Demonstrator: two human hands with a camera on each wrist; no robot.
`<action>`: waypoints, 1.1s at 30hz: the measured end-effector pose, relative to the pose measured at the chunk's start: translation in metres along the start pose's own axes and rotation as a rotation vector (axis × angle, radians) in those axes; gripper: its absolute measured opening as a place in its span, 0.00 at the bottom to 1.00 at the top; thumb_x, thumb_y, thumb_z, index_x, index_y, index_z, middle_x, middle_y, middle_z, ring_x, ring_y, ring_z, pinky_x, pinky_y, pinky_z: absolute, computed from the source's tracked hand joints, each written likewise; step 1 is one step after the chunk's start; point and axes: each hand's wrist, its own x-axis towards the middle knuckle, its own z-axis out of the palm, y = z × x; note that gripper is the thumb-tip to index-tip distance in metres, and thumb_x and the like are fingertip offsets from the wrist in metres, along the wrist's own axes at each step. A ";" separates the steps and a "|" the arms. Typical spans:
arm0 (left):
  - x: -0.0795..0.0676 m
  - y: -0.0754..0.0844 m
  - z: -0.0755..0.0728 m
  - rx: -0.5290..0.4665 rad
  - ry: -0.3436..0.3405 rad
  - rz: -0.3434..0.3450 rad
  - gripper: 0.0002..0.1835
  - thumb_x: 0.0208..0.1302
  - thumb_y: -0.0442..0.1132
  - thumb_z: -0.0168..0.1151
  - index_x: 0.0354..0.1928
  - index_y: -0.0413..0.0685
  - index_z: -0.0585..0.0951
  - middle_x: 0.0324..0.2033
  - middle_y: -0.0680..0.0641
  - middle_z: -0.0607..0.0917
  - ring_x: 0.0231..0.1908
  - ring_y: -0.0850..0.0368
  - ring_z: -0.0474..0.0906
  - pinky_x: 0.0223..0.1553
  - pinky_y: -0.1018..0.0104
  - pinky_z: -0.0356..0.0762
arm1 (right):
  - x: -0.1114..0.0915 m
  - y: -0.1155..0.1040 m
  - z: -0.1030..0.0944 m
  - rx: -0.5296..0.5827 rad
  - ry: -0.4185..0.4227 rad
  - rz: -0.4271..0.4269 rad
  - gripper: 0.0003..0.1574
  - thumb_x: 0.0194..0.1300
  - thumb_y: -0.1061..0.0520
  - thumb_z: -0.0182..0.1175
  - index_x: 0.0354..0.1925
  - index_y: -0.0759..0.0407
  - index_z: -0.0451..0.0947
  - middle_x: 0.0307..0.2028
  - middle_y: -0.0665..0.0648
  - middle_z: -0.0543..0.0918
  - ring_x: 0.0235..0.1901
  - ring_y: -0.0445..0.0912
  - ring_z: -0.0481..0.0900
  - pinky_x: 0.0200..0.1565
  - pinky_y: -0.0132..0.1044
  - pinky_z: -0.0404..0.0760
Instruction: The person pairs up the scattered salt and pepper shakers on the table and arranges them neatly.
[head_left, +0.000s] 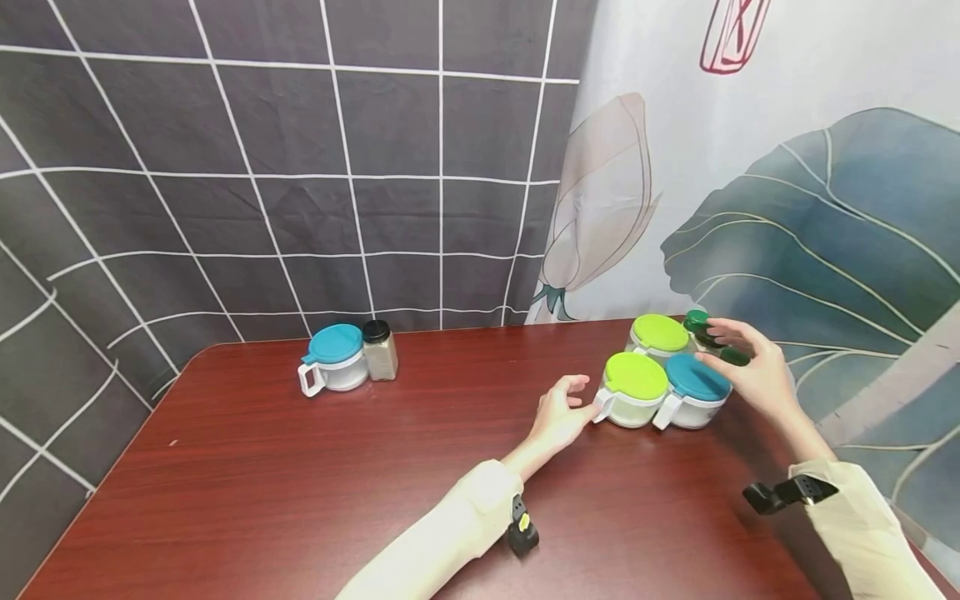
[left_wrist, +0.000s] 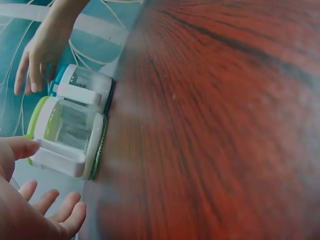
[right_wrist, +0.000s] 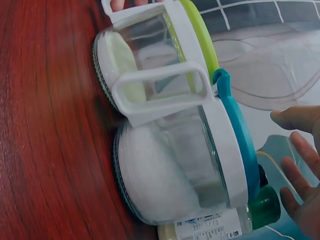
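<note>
A left hand [head_left: 557, 417], its fingers spread, is seen beside the handle [left_wrist: 60, 159] of the front green jar [head_left: 636, 383], contact unclear. A right hand [head_left: 761, 377], its fingers parted, is held just off a blue jar [head_left: 696, 378] and green-capped bottles [head_left: 696, 320], all grouped with a second green jar [head_left: 660, 333] at the table [head_left: 300, 483]'s right.

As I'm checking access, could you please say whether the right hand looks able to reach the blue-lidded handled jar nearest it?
Probably yes: the right hand is beside the blue-lidded handled jar, with nothing between its thumb and the lid.
</note>
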 end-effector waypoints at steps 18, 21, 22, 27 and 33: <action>0.002 -0.003 0.008 -0.047 -0.001 0.016 0.25 0.53 0.38 0.71 0.54 0.45 0.79 0.52 0.43 0.83 0.44 0.49 0.84 0.41 0.73 0.78 | -0.003 0.010 -0.008 -0.046 0.054 0.091 0.40 0.53 0.60 0.71 0.64 0.57 0.69 0.40 0.24 0.71 0.44 0.21 0.68 0.49 0.14 0.64; 0.002 -0.002 0.009 -0.035 -0.013 0.027 0.25 0.52 0.37 0.71 0.55 0.46 0.79 0.52 0.44 0.83 0.43 0.51 0.84 0.41 0.75 0.78 | -0.004 0.013 -0.010 -0.047 0.051 0.102 0.40 0.53 0.60 0.71 0.64 0.56 0.69 0.40 0.24 0.71 0.44 0.20 0.68 0.49 0.14 0.64; 0.002 -0.002 0.009 -0.035 -0.017 0.026 0.25 0.52 0.37 0.71 0.55 0.46 0.79 0.53 0.44 0.83 0.43 0.51 0.84 0.41 0.75 0.77 | -0.005 0.014 -0.010 -0.045 0.051 0.103 0.40 0.54 0.60 0.71 0.64 0.56 0.69 0.40 0.24 0.71 0.44 0.19 0.68 0.49 0.14 0.64; 0.003 -0.003 0.010 -0.020 -0.015 0.047 0.24 0.52 0.35 0.71 0.54 0.45 0.80 0.51 0.43 0.84 0.41 0.53 0.85 0.38 0.76 0.78 | -0.008 0.020 -0.013 -0.046 0.046 0.105 0.41 0.55 0.60 0.70 0.65 0.56 0.68 0.40 0.23 0.71 0.44 0.19 0.67 0.48 0.16 0.63; 0.004 -0.002 0.013 -0.052 -0.015 0.028 0.22 0.53 0.33 0.70 0.52 0.45 0.80 0.50 0.43 0.85 0.37 0.56 0.87 0.33 0.78 0.78 | -0.009 0.026 -0.016 -0.021 0.036 0.128 0.39 0.56 0.60 0.69 0.65 0.51 0.69 0.40 0.22 0.71 0.44 0.22 0.69 0.45 0.16 0.63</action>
